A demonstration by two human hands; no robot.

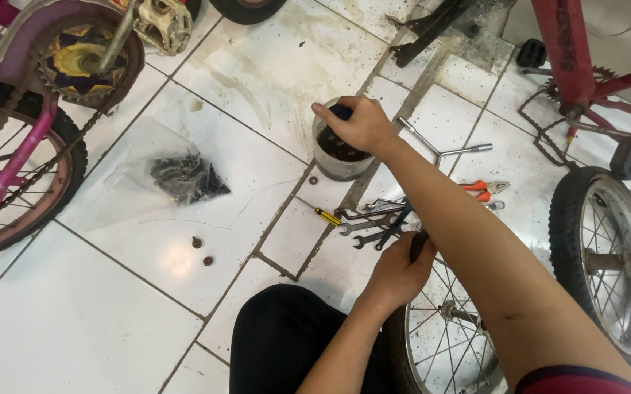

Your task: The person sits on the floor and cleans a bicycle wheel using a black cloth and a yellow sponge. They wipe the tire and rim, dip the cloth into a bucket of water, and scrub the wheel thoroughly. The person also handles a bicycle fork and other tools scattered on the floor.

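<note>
My right hand (359, 124) reaches forward over a small grey tub (334, 164) of dark grease on the floor tiles, its fingers closed on a dark-handled thing (342, 111) at the tub's rim. My left hand (397, 271) grips the black tyre (419, 244) of a loose spoked wheel (447, 328) that stands by my knee (286, 335). Between the two hands a pile of spanners (374, 222) and a yellow-handled screwdriver (326, 216) lies on the floor.
A pink bicycle with chain and rear wheel (16, 168) stands at the left. A clear bag of dark parts (177, 175) and two small nuts (200, 250) lie nearby. Orange-handled pliers (485, 190), a Y-shaped wrench (439, 149), a red bicycle frame (571, 51) and another wheel (611, 263) are on the right.
</note>
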